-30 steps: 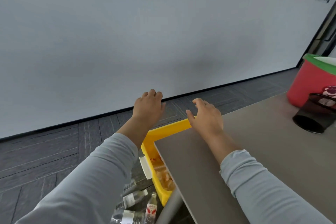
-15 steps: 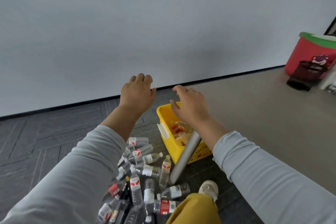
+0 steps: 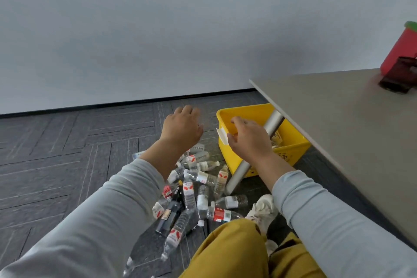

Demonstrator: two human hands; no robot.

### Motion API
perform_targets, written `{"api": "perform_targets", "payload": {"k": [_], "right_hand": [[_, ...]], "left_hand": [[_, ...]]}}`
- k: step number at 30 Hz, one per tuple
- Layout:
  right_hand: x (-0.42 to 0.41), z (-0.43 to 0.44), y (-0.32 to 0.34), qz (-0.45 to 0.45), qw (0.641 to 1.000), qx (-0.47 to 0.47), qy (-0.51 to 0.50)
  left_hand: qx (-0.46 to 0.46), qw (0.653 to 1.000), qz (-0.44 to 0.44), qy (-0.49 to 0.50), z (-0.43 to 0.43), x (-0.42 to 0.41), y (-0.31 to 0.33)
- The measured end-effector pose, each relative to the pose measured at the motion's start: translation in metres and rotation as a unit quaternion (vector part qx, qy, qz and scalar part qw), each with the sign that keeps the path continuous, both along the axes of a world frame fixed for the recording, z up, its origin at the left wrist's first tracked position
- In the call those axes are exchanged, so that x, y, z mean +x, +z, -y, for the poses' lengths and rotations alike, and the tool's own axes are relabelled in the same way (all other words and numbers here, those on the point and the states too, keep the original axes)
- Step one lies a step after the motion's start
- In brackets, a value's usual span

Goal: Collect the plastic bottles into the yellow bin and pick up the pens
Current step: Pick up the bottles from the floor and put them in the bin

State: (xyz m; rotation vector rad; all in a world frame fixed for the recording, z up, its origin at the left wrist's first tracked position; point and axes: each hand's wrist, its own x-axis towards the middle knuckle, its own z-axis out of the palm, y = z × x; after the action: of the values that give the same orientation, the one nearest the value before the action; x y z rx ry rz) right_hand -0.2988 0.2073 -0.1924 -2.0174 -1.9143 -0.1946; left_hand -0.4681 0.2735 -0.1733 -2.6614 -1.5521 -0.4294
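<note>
an office: grey carpet tiles point(image 3: 67, 142), plain wall point(image 3: 158, 29), desk point(image 3: 349, 119).

Dark carpet floor point(image 3: 67, 153): plastic bottles point(image 3: 194, 189) heaped lower centre, yellow bin point(image 3: 291, 150) centre right, my shoe point(image 3: 262, 210) beside the heap. Table point(image 3: 349, 131), right: red container point(image 3: 399, 52), dark cup point(image 3: 397, 77), upper right.

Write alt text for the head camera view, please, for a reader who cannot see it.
A person's left hand and right hand, both empty, reach out above a heap of plastic bottles on the floor and a yellow bin beside it. The bin stands partly under a grey table.
</note>
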Motion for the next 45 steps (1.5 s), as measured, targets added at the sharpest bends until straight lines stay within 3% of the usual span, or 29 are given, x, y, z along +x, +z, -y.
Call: {"api": "perform_targets", "payload": {"k": [8, 19, 37, 45], "right_hand": [[-0.007, 0.035, -0.024, 0.023, 0.999, -0.039, -0.03], [-0.059, 0.066, -0.045, 0.038, 0.998, -0.055, -0.009], [-0.137, 0.002, -0.087, -0.005, 0.992, -0.093, 0.083], [-0.171, -0.051, -0.133, 0.015, 0.98, -0.154, 0.121]], "left_hand": [[-0.008, 0.998, -0.062, -0.005, 0.038, -0.035, -0.024], [-0.027, 0.997, -0.061, 0.038, 0.079, -0.102, -0.051], [-0.046, 0.992, -0.068, 0.099, 0.038, -0.164, -0.084], [-0.113, 0.984, -0.06, 0.126, -0.009, -0.193, -0.138]]}}
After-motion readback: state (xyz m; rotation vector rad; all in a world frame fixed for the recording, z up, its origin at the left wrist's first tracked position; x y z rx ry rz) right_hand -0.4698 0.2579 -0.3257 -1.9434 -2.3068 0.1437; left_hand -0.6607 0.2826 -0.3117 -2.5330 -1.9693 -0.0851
